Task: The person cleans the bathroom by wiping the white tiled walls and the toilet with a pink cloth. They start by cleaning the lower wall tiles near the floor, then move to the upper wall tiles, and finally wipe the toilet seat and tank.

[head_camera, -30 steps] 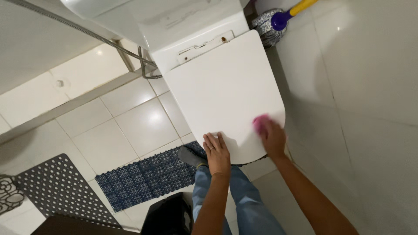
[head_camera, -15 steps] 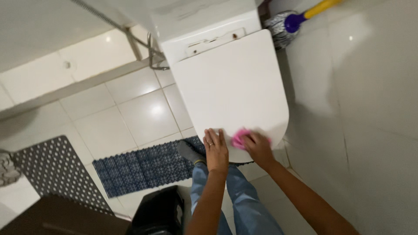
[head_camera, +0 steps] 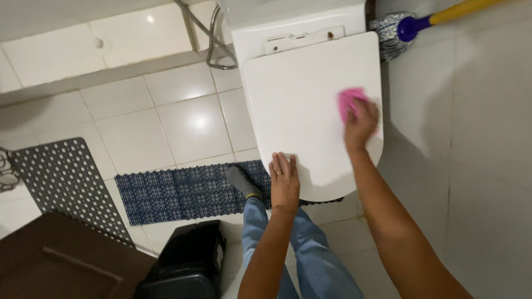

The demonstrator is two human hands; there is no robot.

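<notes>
A white toilet with its lid (head_camera: 299, 105) down fills the upper middle of the head view. My left hand (head_camera: 284, 182) lies flat, fingers apart, on the lid's near edge. My right hand (head_camera: 361, 124) presses a pink cloth (head_camera: 349, 99) against the lid near its right side. The cloth pokes out above my fingers. My jeans-clad legs and one grey-socked foot (head_camera: 242, 182) show below the lid.
A blue patterned mat (head_camera: 177, 191) lies on the white tiled floor left of the toilet. A grey perforated mat (head_camera: 61, 177) sits further left, a black bin (head_camera: 185, 266) near my legs. A mop (head_camera: 399, 27) with a yellow handle leans at the top right.
My right hand has slid the pink cloth from the lid's near edge up and right along the lid. The left hand has stayed on the near edge.
</notes>
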